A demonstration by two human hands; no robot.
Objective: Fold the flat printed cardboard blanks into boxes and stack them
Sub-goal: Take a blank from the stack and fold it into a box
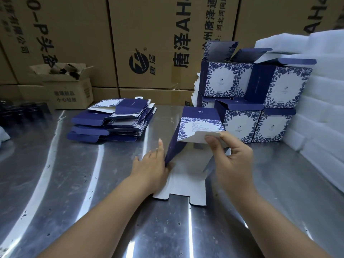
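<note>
A half-opened blue-and-white floral box blank (pixel 197 125) stands in the middle of the metal table, its white inner flaps (pixel 184 185) spread toward me. My left hand (pixel 152 168) presses with straight fingers against its dark blue left side panel. My right hand (pixel 230 159) pinches a white flap at the blank's near right corner between thumb and fingers. A pile of flat blanks (pixel 111 120) lies at the left rear of the table. Folded boxes (pixel 256 97) are stacked in two tiers at the right rear, lids open.
The steel table (pixel 74 183) is shiny. Large brown cartons (pixel 145 43) form a wall behind it. A small open carton (pixel 68 88) sits at the left rear. White foam sheets (pixel 320 101) are piled on the right. Dark items (pixel 20 110) lie at far left.
</note>
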